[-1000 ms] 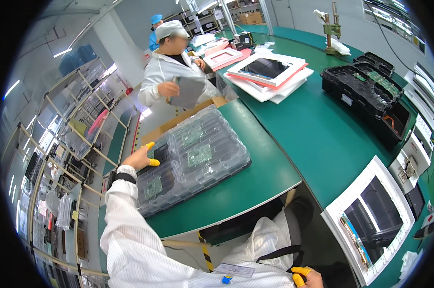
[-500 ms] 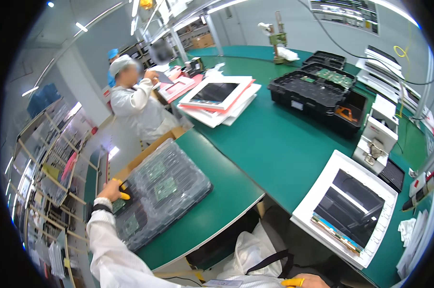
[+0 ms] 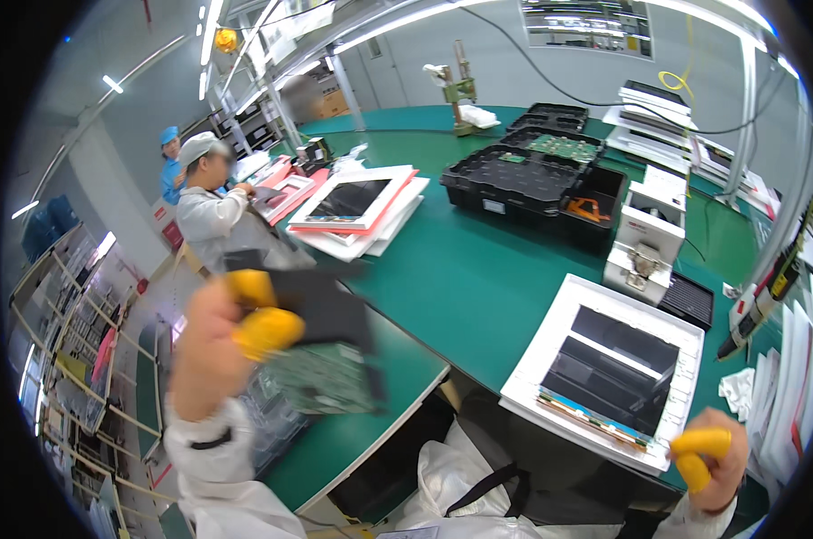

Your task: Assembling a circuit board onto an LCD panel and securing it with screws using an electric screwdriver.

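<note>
My left hand (image 3: 211, 346), in yellow finger cots, pinches a circuit board (image 3: 326, 377) with a dark flat sheet or plate along its upper part. Motion blurs both, and the board is raised above a clear plastic tray (image 3: 276, 418) that it partly hides. At the lower right is my right hand (image 3: 719, 460), with yellow cots on thumb and forefinger. Its fingers are bent and apart, with nothing visible between them. Just beside that hand lies a white frame (image 3: 537, 359) holding a dark display panel (image 3: 613, 364) with a thin board strip along its near edge.
A black case (image 3: 505, 193) with green boards (image 3: 559, 145) stands farther back. Next to it is a white device (image 3: 645, 238). White frames with screens (image 3: 353, 202) are stacked at the far left of the green table (image 3: 424, 287). A co-worker (image 3: 211, 211) stands beyond it.
My left hand has lifted a circuit board out of the plastic tray and brought it up and nearer. My right hand has risen from the lower edge to the white frame. The view has turned right.
</note>
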`<state>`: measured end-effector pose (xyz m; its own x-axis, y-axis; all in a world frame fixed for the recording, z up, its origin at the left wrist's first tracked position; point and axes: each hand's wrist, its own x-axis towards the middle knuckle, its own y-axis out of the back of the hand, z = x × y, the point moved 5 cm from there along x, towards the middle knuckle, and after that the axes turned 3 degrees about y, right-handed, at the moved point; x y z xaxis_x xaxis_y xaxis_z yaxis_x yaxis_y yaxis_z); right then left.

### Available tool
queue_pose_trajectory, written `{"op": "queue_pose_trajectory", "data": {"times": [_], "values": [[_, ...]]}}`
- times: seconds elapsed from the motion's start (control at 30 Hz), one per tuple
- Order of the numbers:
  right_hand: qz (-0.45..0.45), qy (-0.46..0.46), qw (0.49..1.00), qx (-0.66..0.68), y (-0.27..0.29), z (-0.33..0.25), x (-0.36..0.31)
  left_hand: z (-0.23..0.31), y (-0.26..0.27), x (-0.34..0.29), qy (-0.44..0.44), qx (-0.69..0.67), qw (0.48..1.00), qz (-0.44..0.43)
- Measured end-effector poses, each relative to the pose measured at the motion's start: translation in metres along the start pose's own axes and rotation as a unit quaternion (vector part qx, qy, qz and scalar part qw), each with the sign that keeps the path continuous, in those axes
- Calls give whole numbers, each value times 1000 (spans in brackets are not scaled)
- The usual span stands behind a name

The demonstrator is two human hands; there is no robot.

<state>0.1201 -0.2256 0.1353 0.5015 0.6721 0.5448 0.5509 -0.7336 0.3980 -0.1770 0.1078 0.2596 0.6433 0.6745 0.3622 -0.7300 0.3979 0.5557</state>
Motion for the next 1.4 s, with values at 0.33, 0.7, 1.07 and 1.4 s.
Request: {"op": "queue_pose_trajectory", "data": {"times": [0.33, 0.7, 1.07, 1.4], "values": [[-109, -153, 963, 193, -14, 58, 51, 28, -291, 23, 56, -303, 872, -380], [6, -169, 946, 275, 27, 139, 84, 25, -320, 63, 31, -265, 920, -288], [43, -168, 961, 214, 47, 153, 77, -4, -356, -8, -203, 123, 876, -420], [52, -243, 954, 170, 34, 194, 44, -5, -373, -18, -340, 91, 854, -383]]}}
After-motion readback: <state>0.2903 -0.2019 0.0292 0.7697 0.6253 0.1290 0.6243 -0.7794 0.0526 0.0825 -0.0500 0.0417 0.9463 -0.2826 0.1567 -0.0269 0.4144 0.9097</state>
